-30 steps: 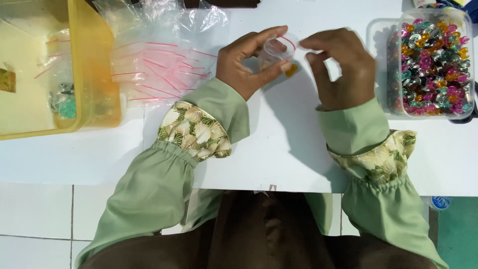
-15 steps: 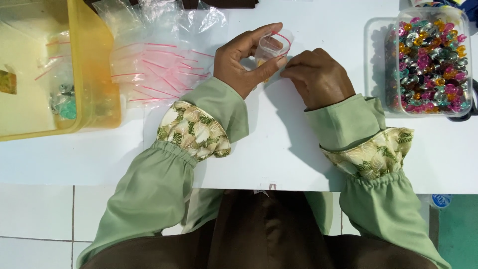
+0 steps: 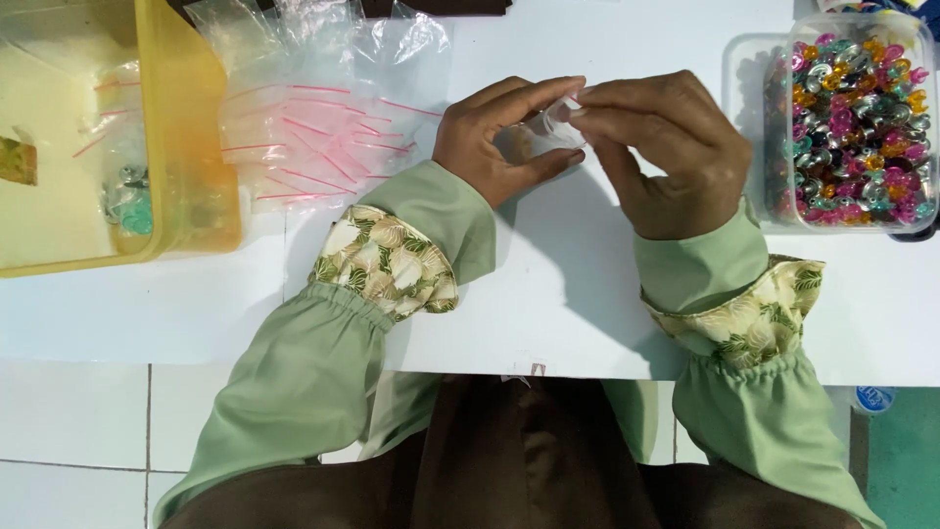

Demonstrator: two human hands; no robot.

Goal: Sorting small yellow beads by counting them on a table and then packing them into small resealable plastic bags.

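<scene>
Together, two hands — left hand (image 3: 494,142), right hand (image 3: 666,157) — pinch one clear bag (image 3: 553,127).

Light green long sleeves (image 3: 323,382), gathered cream cuffs (image 3: 387,260) with leaf print, dark brown garment (image 3: 519,460)

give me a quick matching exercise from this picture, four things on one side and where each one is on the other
Things:
1. small clear bag
2. yellow tub
3. clear box of coloured beads
4. pile of empty zip bags

Places:
a. far right of the table
b. between the left hand and right hand
c. far left
d. just right of the tub

Pairs: 1-b, 2-c, 3-a, 4-d
</scene>
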